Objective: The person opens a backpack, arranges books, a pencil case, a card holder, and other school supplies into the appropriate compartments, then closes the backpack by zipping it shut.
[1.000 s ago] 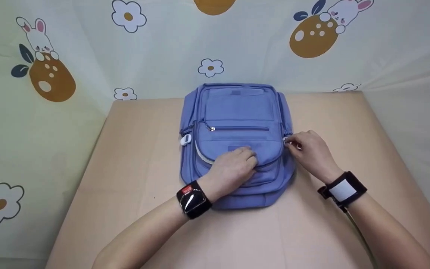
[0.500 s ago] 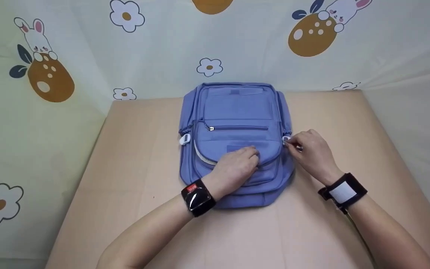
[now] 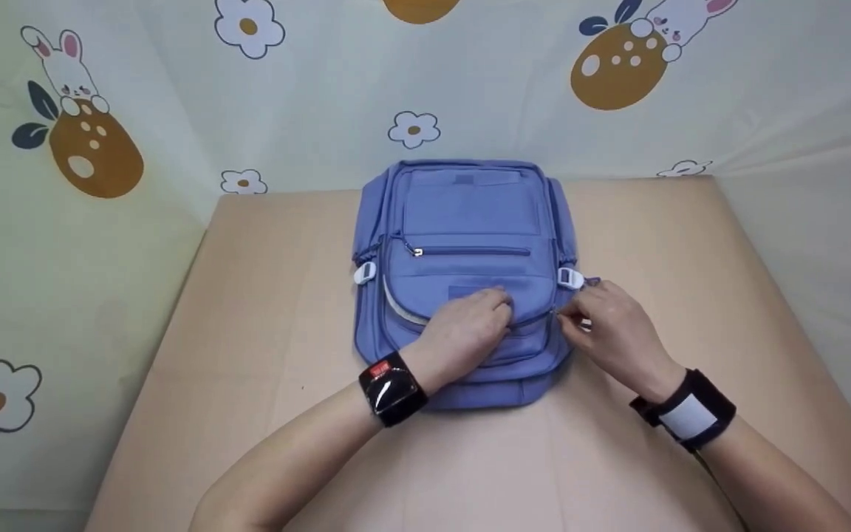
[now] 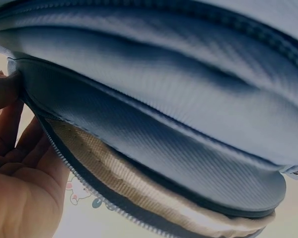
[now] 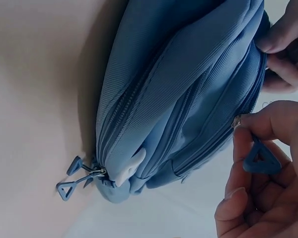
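A blue backpack point(image 3: 470, 207) lies front side up in the head view. My left hand point(image 3: 464, 332) pinches the edge of its rounded front pocket, thumb above and fingers beneath, as the left wrist view partly shows. Along the pocket's left side the zipper gapes, and a pale lining point(image 4: 139, 183) shows. At the pocket's right side, my right hand point(image 3: 621, 332) pinches a zipper slider between thumb and forefinger. Its triangular blue pull point(image 5: 262, 158) hangs against the fingers in the right wrist view. Just above that hand is a white buckle point(image 3: 570, 278).
A second white buckle point(image 3: 365, 273) sits on the bag's left side. Higher up runs a short horizontal zipper point(image 3: 473, 252). Two more triangular pulls point(image 5: 65, 190) hang from another zipper. The bag rests on a tan table point(image 3: 248, 332), with a printed curtain point(image 3: 322, 81) behind.
My right hand has drawn the zipper slider down the pocket's right side towards me, and the white buckle there has come into full view. The left hand has shifted only slightly.
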Demonstrator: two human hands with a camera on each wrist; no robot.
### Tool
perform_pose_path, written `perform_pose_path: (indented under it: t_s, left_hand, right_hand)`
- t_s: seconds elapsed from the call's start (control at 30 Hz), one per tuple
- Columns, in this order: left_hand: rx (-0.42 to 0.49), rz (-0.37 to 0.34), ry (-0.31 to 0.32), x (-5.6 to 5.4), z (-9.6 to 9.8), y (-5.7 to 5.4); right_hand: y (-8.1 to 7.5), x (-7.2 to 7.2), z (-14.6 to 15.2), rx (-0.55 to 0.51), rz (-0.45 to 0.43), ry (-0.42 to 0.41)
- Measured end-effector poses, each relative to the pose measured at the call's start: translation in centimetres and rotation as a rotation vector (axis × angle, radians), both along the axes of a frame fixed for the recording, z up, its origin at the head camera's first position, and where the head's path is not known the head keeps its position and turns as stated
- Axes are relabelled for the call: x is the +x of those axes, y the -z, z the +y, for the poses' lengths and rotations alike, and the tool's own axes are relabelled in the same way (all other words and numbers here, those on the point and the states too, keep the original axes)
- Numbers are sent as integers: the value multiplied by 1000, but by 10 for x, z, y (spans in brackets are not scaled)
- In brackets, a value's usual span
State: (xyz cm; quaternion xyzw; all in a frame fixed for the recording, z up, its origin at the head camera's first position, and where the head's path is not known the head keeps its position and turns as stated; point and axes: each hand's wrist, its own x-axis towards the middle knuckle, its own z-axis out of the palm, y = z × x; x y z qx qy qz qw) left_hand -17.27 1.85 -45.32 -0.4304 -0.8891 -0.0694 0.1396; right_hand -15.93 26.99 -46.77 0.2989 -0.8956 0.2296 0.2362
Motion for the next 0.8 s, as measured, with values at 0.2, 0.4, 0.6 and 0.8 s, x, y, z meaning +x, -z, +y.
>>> perform_pose_path:
  t_s: [0.2, 0.4, 0.6, 0.8]
  left_hand:
    - [43, 28, 23, 3, -11, 0]
    - [104, 118, 58, 6, -39, 1]
    - [146, 144, 64, 5, -66, 6]
    - [165, 166, 69, 2, -70, 13]
  right_hand:
    - [3, 0, -2, -22, -31, 21]
    - [4, 0, -1, -19, -17, 21]
    - [3, 1, 1, -8, -27, 33]
    - [4, 1, 0, -5, -35, 50]
